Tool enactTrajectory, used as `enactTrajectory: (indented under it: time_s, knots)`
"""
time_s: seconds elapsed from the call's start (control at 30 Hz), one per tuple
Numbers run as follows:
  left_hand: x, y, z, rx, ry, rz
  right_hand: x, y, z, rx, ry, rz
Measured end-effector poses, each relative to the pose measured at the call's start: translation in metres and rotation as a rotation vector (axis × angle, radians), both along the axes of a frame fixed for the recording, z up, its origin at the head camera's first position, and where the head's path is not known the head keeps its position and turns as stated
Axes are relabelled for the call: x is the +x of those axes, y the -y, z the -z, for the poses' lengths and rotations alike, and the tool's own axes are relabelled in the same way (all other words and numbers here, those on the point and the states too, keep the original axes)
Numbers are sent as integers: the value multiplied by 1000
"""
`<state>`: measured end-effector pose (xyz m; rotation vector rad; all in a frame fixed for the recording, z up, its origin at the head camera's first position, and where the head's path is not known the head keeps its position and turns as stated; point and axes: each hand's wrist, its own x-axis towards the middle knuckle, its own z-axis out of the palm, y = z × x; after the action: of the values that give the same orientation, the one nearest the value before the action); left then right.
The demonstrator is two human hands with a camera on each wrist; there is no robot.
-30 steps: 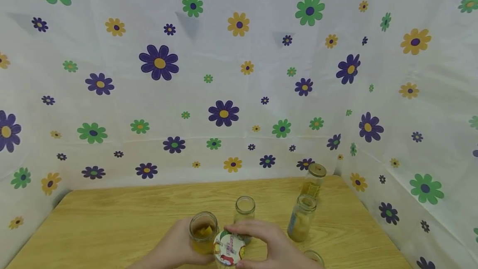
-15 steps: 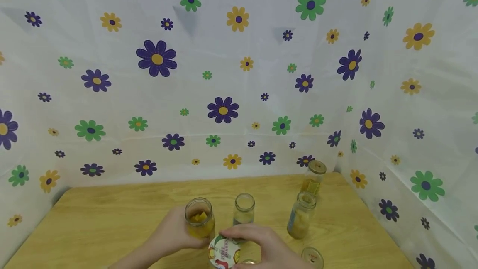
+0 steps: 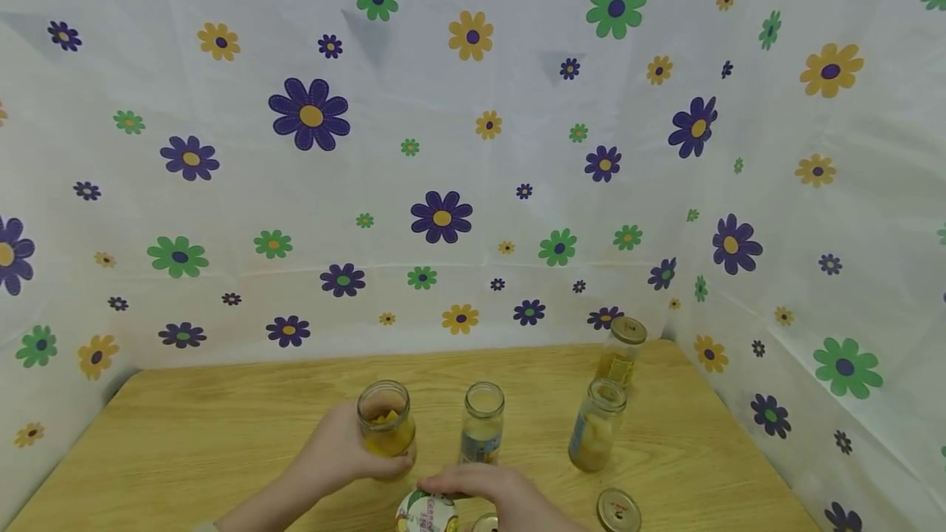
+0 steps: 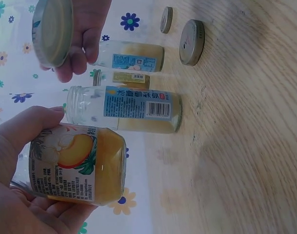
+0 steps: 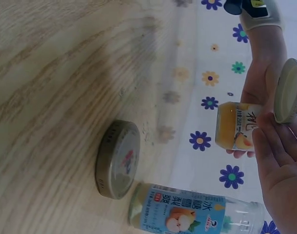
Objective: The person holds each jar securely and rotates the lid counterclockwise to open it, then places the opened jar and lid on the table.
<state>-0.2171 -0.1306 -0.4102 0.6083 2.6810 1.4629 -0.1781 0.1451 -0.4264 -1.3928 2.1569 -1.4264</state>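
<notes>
Head view: open peach jar (image 3: 388, 436) in left hand (image 3: 346, 446), printed lid (image 3: 426, 513) in right hand (image 3: 510, 493)

Grip: left hand wrapped round the peach jar, thumb across its near side; jar upright and, per the wrist views, raised off the table (image 3: 222, 425). Right hand pinches the printed lid by its rim, a finger along the far edge; thumb mostly hidden. Lid apart from the jar, printed face up.

Edges and room: back table edge meets the flowered curtain (image 3: 443, 130), well beyond both hands; right edge runs close along the side curtain. Broad stretch of wood grain left of the left arm. Narrow gap between peach jar and middle jar (image 3: 484, 417); wider gap on to the right jar (image 3: 594, 437). Behind that, near the back right corner, far jar (image 3: 622, 360), capped. Two loose gold lids (image 3: 619, 511) flat on the wood: one nearer than the right jar, the other beside the right hand, cut by the frame.

Writing: peach jar label carries a peach slice and leaves; its fine print too small to read. Middle jar: blue label, 冰糖雪梨 legible, pears, barcode. Right jar: blue label, text too small. Far jar: yellow label, unreadable. Printed lid: pink lettering, "Canne" made out, remainder unclear.
</notes>
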Motion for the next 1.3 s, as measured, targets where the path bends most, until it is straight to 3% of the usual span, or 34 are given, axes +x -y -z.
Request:
enactTrajectory:
  time_s: [0.13,0.3,0.5,0.53,0.63,0.73,0.77,0.87,0.93,1.1,1.2,1.3]
  knots:
    - [-3,2,4,-4,43,-26,-4,2,11,-15,-49,-22]
    - [-10,6,12,-51,52,-87,-5,3,15,28,18,-4]
    - [-16,8,18,-75,79,-142,-9,3,25,55,38,-2]
    - [-16,9,18,-81,83,-152,-13,3,34,60,7,-12]
    - [-18,9,21,-93,89,-172,-23,3,55,60,53,-26]
    - [-19,8,25,-103,83,-183,-40,2,94,77,39,-49]
    - [-19,8,27,-106,79,-184,-43,2,102,76,74,-47]
    - [-21,8,32,-118,77,-189,-55,3,132,76,32,-56]
    - [-22,7,35,-128,80,-193,-58,4,142,60,46,-48]
    - [-24,7,38,-139,90,-205,-63,8,152,85,31,-38]
    - [-26,7,41,-150,92,-210,-64,12,152,124,-64,-30]
    - [-26,9,45,-156,86,-215,-56,16,139,151,-166,-4]
